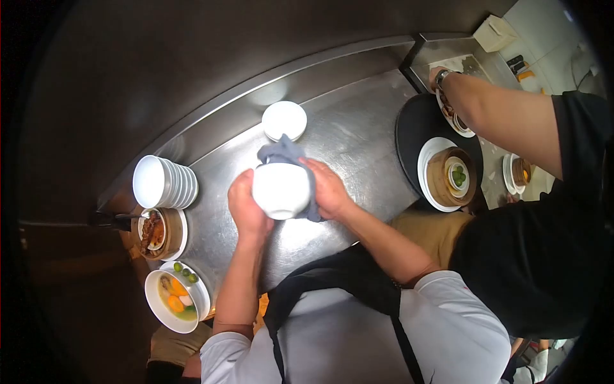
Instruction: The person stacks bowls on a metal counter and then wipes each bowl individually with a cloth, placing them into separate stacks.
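Observation:
My left hand [245, 208] grips the left side of a white bowl [280, 190] held above the steel counter [345, 137]. My right hand [327, 189] presses a grey-blue cloth [281, 152] against the bowl's right side; the cloth drapes over the bowl's far rim. A second white bowl [284, 119] stands on the counter just beyond.
A stack of white bowls [163, 182] lies on its side at the left. Below it are a bamboo steamer with meat [155, 232] and a soup bowl [174, 301]. At the right, another person's arm [505, 115] reaches over a black tray [416, 121] bearing a steamer [451, 176].

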Motion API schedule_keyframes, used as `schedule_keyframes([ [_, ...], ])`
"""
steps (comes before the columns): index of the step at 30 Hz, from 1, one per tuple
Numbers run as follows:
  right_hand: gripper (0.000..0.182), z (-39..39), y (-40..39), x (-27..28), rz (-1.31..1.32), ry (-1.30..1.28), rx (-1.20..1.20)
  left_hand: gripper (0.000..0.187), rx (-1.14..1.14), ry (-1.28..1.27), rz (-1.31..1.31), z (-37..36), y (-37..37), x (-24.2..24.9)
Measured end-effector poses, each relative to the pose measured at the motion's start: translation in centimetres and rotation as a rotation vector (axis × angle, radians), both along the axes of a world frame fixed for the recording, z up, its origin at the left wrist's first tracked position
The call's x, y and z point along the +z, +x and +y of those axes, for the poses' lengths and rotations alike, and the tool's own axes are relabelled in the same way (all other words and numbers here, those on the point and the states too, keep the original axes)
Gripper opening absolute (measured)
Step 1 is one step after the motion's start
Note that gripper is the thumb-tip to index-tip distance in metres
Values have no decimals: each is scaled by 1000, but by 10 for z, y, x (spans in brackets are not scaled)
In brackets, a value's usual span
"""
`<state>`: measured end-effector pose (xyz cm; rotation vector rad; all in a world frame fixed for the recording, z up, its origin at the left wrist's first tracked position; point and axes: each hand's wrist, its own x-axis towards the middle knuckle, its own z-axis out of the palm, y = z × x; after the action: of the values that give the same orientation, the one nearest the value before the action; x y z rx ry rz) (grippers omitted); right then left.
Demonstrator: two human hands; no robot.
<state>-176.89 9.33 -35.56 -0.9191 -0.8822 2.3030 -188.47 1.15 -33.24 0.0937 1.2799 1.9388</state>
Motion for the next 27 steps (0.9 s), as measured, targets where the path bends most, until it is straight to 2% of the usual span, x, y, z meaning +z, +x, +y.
schedule_keyframes([
  [1,41,-5,1,-2,-32,21,-42,23,37,-18,-3,2,-3,-5],
  [2,44,-4,4,-3,36,126,121,23,71,-38,-4,4,-7,-10],
  [3,41,-7,2,9,-48,259,102,24,101,-58,-1,6,-10,-16],
  [4,40,-9,0,11,-50,175,48,40,160,-80,58,2,-7,-24],
  [7,37,-4,1,2,-99,60,-65,57,75,184,738,-14,22,-37],
  [8,35,-2,2,-4,-120,47,-87,70,35,94,960,-21,29,-36],
  [11,28,-1,8,-3,-141,36,-85,75,-58,-175,1006,-27,38,-47],
  [12,26,-4,8,3,-114,-14,-94,77,-177,-200,769,-24,37,-34],
  [14,23,-8,16,19,-69,-61,-33,73,-189,7,165,-21,31,-42],
  [16,19,-8,13,26,45,-36,-158,64,-214,198,-340,-20,18,-41],
  [17,19,-6,14,31,64,-24,-229,59,-210,280,-449,-25,20,-38],
  [20,17,9,20,73,433,-129,-421,56,-188,244,-519,-37,12,-63],
  [23,19,7,6,52,191,299,-353,52,-168,179,-592,-35,23,-60],
  [24,21,1,17,60,-152,668,-77,51,-162,202,-606,-34,26,-63],
  [25,34,0,15,36,-245,1163,21,50,-156,225,-620,-33,27,-64],
  [27,58,-19,21,7,-300,1779,166,48,-205,314,-542,-33,21,-62],
])
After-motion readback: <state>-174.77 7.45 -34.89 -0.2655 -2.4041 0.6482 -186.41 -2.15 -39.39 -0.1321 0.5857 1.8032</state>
